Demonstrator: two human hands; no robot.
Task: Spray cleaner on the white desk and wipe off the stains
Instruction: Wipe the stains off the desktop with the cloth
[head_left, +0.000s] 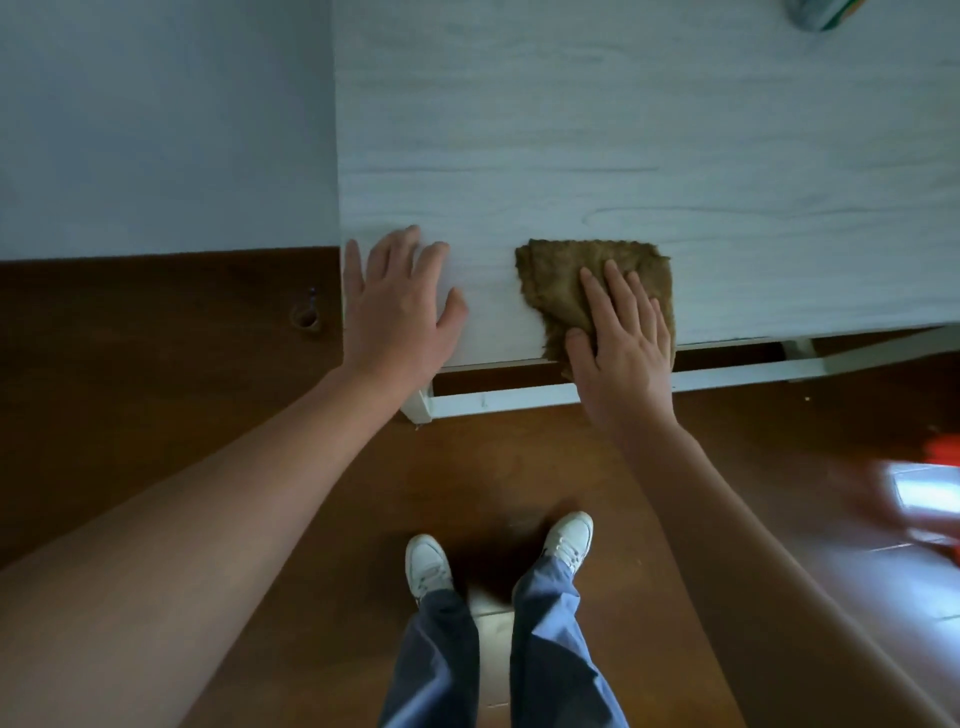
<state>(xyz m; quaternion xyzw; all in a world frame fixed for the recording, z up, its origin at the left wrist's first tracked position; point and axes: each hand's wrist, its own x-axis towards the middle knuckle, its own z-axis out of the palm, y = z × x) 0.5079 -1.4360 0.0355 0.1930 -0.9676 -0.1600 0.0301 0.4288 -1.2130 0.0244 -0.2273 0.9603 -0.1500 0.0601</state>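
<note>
The white desk (649, 135) fills the upper right of the head view, with faint wood-grain streaks across its top. A brown cloth (566, 280) lies flat at the desk's near edge. My right hand (623, 332) presses down on the cloth with straight, spread fingers. My left hand (400, 306) rests flat on the desk's near left corner, fingers spread, holding nothing. A bottle (818, 13) with a green and orange label shows only partly at the top right edge of the desk.
Dark brown wooden floor (156, 364) lies below and left of the desk. White frame rails (519, 400) run under the desk's front edge. My feet in white shoes (428, 564) stand just before the desk. A blurred red and white object (930, 493) sits at the right edge.
</note>
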